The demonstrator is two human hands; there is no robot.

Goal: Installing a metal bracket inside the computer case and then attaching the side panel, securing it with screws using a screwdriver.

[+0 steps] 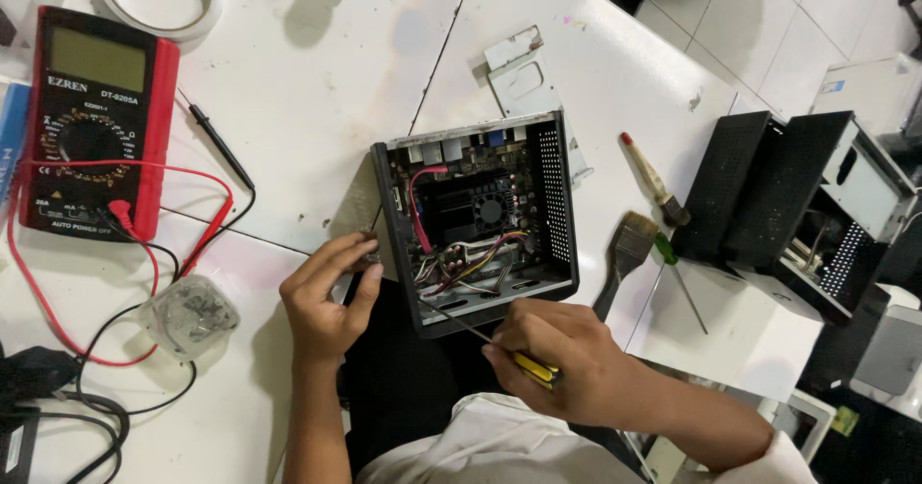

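A small black computer case [557, 205] lies open on the white table [317, 90], showing a board, a fan [491, 211] and coloured wires. My right hand [557, 354] grips a screwdriver [531, 367] with a yellow and black handle; its thin shaft reaches up and left to the case's near edge. My left hand [327, 297] rests at the case's left side, fingers curled on a small part by the wall.
A red multimeter [91, 119] with red and black leads lies at the left, a clear plastic piece [189, 316] below it. A metal plate [523, 76] lies behind the case. Two brushes [629, 254] and a green screwdriver [677, 273] lie at the right, by black case covers [768, 196].
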